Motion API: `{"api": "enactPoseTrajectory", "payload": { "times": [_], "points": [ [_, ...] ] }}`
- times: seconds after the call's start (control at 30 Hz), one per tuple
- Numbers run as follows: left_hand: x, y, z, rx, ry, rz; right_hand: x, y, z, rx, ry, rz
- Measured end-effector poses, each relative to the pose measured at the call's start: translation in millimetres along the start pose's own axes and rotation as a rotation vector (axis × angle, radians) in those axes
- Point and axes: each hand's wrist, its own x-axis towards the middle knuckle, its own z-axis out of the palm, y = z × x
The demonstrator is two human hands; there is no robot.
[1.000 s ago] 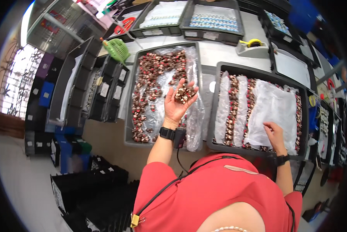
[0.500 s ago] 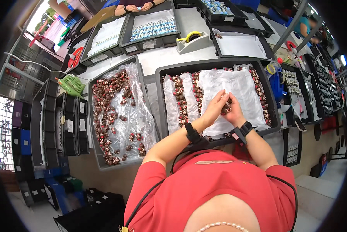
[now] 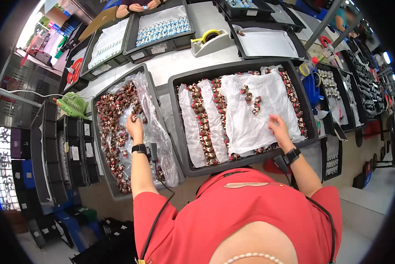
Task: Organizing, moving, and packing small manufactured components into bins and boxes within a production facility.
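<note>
"Where's the left hand (image 3: 136,126)?"

"In the left tray (image 3: 152,86), about midway between its far and near edges, fingertips at the brown-and-red pieces (image 3: 111,106). I can't tell whether they've closed on any."

"And the right hand (image 3: 279,129)?"

"Over the white sheet (image 3: 241,127) in the right tray (image 3: 175,110), towards the near right corner, fingers loosely curled, thumb apart."

"Any pieces there?"

"A small group (image 3: 256,106) on the sheet, nearer the tray's far edge, plus a row (image 3: 294,99) along its right edge."
</note>
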Motion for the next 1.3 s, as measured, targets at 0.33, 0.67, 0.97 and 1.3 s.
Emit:
{"api": "enactPoseTrajectory", "payload": {
  "times": [0.33, 0.67, 0.97, 1.3],
  "points": [
    [-26.3, 4.7, 15.0, 0.482, -0.246, 0.328, -62.1, 0.6, -13.2, -0.098, 0.112, -0.048],
    [-4.0, -16.2, 0.5, -0.086, -0.045, 0.183, -61.5, -12.4, 9.1, -0.194, 0.022, -0.139],
    [-166.2, 202.5, 17.7, -0.492, -0.799, 0.517, -35.4, -14.0, 5.8, -0.293, -0.080, -0.184],
    [-196.0, 251.3, 145.4, -0.330, -0.337, 0.543, -16.0, -4.3, -39.1, -0.429, -0.398, -0.368]
  ]
}}
